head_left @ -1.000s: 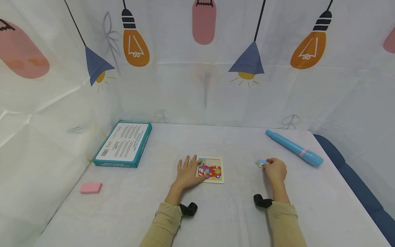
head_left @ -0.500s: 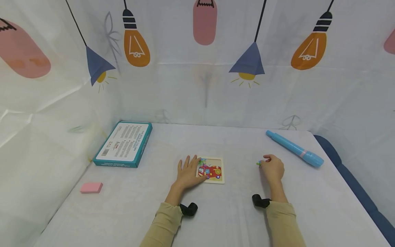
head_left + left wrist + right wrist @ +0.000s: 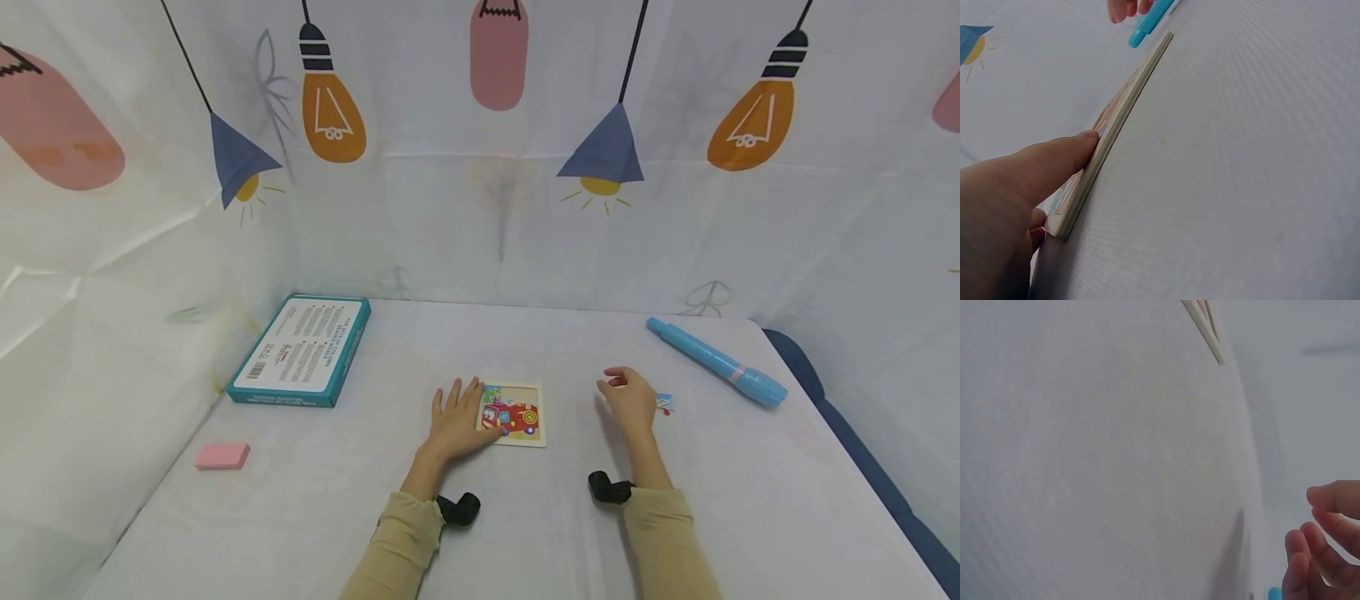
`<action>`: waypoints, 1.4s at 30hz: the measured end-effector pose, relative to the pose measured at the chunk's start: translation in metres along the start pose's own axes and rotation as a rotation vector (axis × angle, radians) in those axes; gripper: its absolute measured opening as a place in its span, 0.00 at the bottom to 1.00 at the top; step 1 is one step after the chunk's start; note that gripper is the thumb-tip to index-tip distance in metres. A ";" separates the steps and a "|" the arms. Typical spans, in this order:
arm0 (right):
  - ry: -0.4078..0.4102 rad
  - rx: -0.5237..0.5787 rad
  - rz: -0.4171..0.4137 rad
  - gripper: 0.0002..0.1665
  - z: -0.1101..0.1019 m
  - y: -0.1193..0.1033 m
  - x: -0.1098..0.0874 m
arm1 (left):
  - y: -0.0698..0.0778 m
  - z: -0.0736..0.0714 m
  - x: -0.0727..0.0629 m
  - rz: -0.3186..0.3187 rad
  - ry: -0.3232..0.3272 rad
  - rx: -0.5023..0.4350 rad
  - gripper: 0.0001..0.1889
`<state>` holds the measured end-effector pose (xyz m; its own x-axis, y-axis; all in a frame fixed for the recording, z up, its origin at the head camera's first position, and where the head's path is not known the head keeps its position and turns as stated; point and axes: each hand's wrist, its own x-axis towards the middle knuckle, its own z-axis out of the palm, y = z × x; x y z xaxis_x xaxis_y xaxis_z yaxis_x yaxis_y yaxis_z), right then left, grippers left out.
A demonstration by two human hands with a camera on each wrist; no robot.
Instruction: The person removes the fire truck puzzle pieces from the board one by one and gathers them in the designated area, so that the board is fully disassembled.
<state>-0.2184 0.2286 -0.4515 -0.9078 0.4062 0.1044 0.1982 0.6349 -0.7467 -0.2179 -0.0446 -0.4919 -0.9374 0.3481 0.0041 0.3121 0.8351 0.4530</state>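
The right hand [image 3: 630,400] has shifted leftward, fingers loosely curled, nothing visible between them; a loose piece [image 3: 665,404] lies exposed just right of it, apparently still unfitted. Well left, the flat-spread left hand [image 3: 454,423] steadies the vehicle puzzle [image 3: 517,418].

In the middle of the frame, a puzzle [image 3: 519,414] is lying on the table [image 3: 540,525], with the left hand [image 3: 453,421] resting over its left side and the right hand [image 3: 632,404] hovering well apart on its right. Just right of that hand a piece [image 3: 665,403] is lying, and behind it, farther right, a tube [image 3: 716,360] is lying. At centre left a box [image 3: 300,346] is lying towards the back, with a block [image 3: 222,456] sitting before it.
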 end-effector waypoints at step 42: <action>-0.303 -0.220 -0.202 0.14 0.097 -0.082 -0.051 | -0.001 -0.001 0.000 0.004 0.027 0.032 0.47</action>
<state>-0.2241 0.0918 -0.4592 -0.9975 0.0690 0.0119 0.0499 0.8201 -0.5700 -0.2183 -0.0459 -0.4916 -0.9398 0.3403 0.0303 0.3204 0.8470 0.4241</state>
